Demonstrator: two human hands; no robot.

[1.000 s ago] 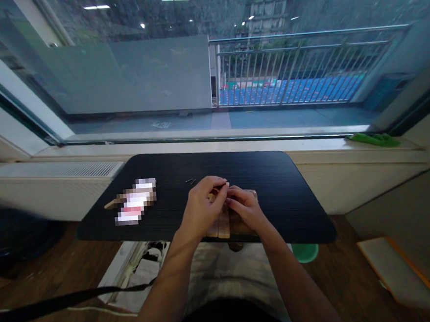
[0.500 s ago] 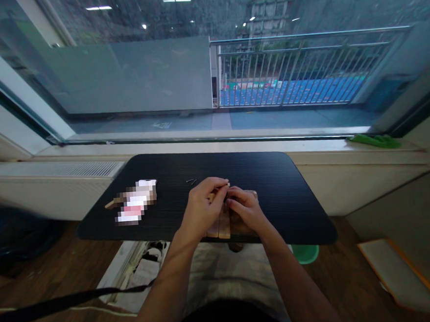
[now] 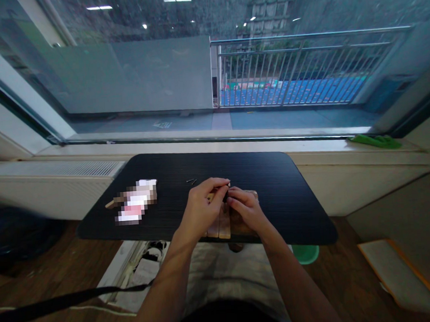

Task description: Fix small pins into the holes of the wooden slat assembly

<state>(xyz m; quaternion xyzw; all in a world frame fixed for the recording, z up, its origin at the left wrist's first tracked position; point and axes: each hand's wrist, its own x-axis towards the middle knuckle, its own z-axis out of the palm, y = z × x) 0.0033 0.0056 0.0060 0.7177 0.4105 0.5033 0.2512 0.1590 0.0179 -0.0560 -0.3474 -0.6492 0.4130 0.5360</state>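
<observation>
My left hand (image 3: 204, 204) and my right hand (image 3: 247, 208) meet over wooden pieces (image 3: 224, 226) at the front of the black table (image 3: 282, 176). The left thumb and fingers are closed together, and a small pale tip shows at the left fingertips. Beside them, the right thumb and forefinger are pinched, with something small and dark between the two hands; I cannot make out what it is. Light planks and a darker brown block lie below the hands, partly covered by them. Two small dark screws or nails (image 3: 191, 181) rest left of my left hand.
A blurred-out phone (image 3: 135, 206) lies on the table's left side, with a wooden stick (image 3: 113, 203) by it. Behind the table runs the window sill, bearing a green cloth (image 3: 375, 141). Below the right edge is a green basin (image 3: 306, 253).
Almost nothing differs. Both hands stay over the wooden pieces, and the fingertips have shifted only very slightly.
</observation>
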